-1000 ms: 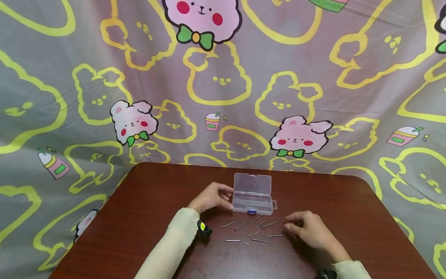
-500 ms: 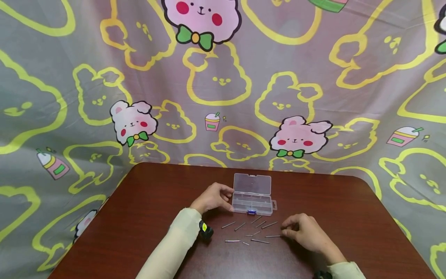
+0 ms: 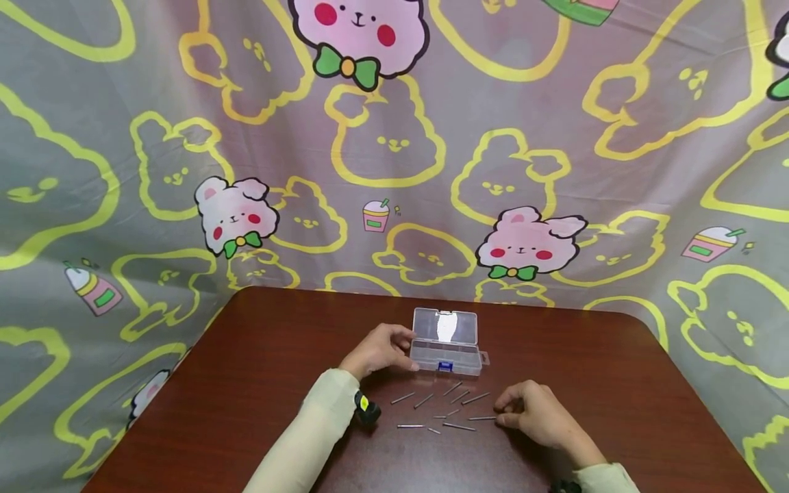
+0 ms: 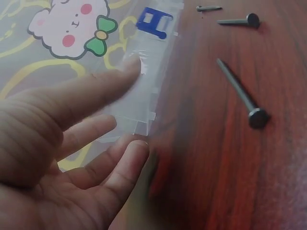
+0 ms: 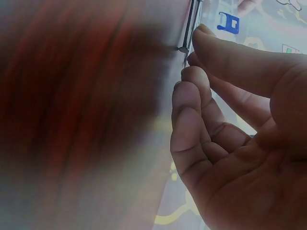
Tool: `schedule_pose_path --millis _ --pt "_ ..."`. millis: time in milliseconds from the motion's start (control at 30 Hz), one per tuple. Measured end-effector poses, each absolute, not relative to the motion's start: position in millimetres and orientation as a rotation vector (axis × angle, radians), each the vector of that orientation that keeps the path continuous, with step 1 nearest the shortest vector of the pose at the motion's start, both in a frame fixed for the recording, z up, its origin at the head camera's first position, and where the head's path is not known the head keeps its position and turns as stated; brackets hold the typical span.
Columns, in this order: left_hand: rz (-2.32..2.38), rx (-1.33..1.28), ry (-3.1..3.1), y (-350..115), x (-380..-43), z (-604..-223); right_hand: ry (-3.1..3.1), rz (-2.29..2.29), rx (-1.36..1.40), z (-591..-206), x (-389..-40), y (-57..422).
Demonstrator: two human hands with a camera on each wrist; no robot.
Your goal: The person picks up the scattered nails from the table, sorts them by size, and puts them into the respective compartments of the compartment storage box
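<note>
A clear plastic compartment box [image 3: 464, 360] with a blue latch [image 3: 445, 367] stands on the table with its lid [image 3: 425, 327] raised. My left hand [image 3: 379, 350] grips its left end, the thumb on the front wall and the other fingers by the side. Several nails of different lengths lie loose in front of the box. At the right of these, my right hand [image 3: 535, 413] has its thumb and bent forefinger by the end of a long nail [image 3: 481, 418]. In the right wrist view that nail's head [image 5: 183, 49] sits beside the fingertips; a pinch cannot be made out.
The dark red-brown table [image 3: 271, 342] extends to both sides of the hands. Behind it hangs a grey cloth [image 3: 394, 226] with cartoon bears. Among the loose nails are a long one [image 3: 459, 427] in front and short ones [image 3: 434, 431] near it.
My right hand has moved left to the end of the long nail. The box's front has tipped up slightly under my left hand, and a bright reflection now shows in the lid.
</note>
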State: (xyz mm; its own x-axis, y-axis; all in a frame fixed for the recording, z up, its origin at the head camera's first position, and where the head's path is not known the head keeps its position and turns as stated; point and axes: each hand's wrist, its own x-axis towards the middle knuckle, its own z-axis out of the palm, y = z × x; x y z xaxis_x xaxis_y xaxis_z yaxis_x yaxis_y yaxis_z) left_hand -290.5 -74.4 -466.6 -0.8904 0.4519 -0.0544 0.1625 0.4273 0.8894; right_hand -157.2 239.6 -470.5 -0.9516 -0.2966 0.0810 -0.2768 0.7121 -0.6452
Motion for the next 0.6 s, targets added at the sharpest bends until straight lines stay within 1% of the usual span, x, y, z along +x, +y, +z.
schedule_pose_path --millis 200,600 --pt "1.458 0.508 2.401 -73.9 -290.6 -471.0 2.881 -1.049 -0.529 -474.0 -157.4 238.2" --pt "1.454 0.58 2.443 -69.2 -290.0 -470.1 2.912 -1.013 -0.521 -470.9 -157.2 236.8"
